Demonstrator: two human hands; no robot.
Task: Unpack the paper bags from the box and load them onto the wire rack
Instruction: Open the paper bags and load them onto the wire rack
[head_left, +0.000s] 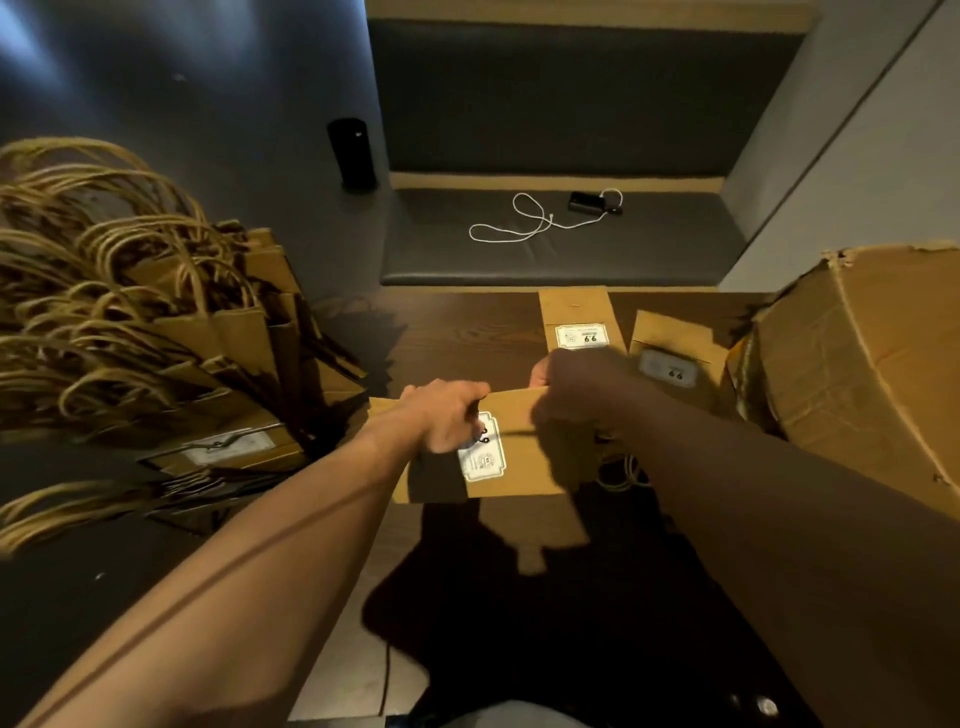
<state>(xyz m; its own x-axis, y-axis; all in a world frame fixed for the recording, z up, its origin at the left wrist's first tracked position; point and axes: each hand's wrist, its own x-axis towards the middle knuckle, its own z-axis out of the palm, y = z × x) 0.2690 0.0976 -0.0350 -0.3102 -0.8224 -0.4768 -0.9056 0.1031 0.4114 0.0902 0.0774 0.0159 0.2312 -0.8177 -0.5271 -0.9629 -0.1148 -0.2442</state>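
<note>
I hold a flat brown paper bag with a white label over the wooden floor, lying sideways between my hands. My left hand grips its left part, fingers curled over the top edge beside the label. My right hand grips its right end, blurred and in shadow. Two more flat labelled bags lie on the floor just beyond. The torn cardboard box stands at the right. A large heap of bags with rope handles sits at the left on a wire rack, of which only a few wires show.
A dark padded bench runs along the far wall, with a white cable and a small black device on it. A black cylinder stands on the floor left of the bench. A grey wall rises at the right.
</note>
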